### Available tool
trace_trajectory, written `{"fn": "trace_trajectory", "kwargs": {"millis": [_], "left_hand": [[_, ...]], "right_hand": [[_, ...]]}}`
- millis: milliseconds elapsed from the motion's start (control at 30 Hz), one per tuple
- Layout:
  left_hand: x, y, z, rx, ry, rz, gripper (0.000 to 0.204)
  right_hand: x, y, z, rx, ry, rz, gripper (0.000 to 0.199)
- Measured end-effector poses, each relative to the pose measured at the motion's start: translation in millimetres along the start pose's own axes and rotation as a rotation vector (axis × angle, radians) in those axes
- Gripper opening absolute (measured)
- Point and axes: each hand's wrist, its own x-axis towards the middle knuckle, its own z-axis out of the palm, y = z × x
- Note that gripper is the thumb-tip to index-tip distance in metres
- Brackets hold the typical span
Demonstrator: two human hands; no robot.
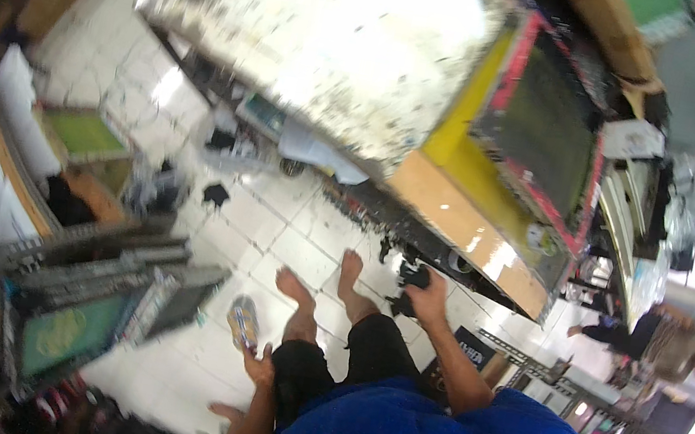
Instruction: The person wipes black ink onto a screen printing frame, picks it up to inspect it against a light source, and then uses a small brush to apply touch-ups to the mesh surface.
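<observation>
My left hand hangs low beside my left knee, its fingers closed round the end of a clear, yellowish oblong thing that looks like a plastic bottle. In my right hand is a crumpled black cloth, held near the corner of the worktable; the fingers are partly hidden. Between the hands my bare feet stand on the white tiles. Ahead is the large, paint-stained white tabletop. At its right end a screen-printing frame with pink edges rests on a yellow board.
More printing frames lean in a metal rack at left, beside large white boards. Black scraps and plastic bags lie on the floor. Another person is at far right, beyond metal shelving.
</observation>
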Motion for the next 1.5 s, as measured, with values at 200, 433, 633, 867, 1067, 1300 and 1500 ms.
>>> {"fn": "trace_trajectory", "kwargs": {"millis": [200,433,633,867,1067,1300,1500], "left_hand": [[56,64,-76,0.198,-0.047,-0.074,0.087],[170,195,-55,-0.023,-0.156,0.157,0.085],[202,315,-1,-0.261,-0.148,0.466,0.079],[98,465,57,-0.196,-0.106,0.709,0.071],[13,569,151,-0.228,-0.230,0.967,0.067],[-72,696,304,-0.131,-0.643,1.297,0.052],[-111,797,427,0.111,-0.859,1.622,0.038]], "right_hand": [[-22,14,-177,-0.428,0.658,0.025,0.031],[8,37,-275,-0.486,0.836,0.255,0.069],[55,117,-292,-0.517,0.651,0.124,0.055],[43,103,-306,-0.469,0.841,0.194,0.018],[28,15,-337,-0.536,0.733,0.313,0.051],[74,65,-304,-0.175,0.783,-0.208,0.060],[90,87,-292,-0.257,0.769,-0.130,0.053]]}}
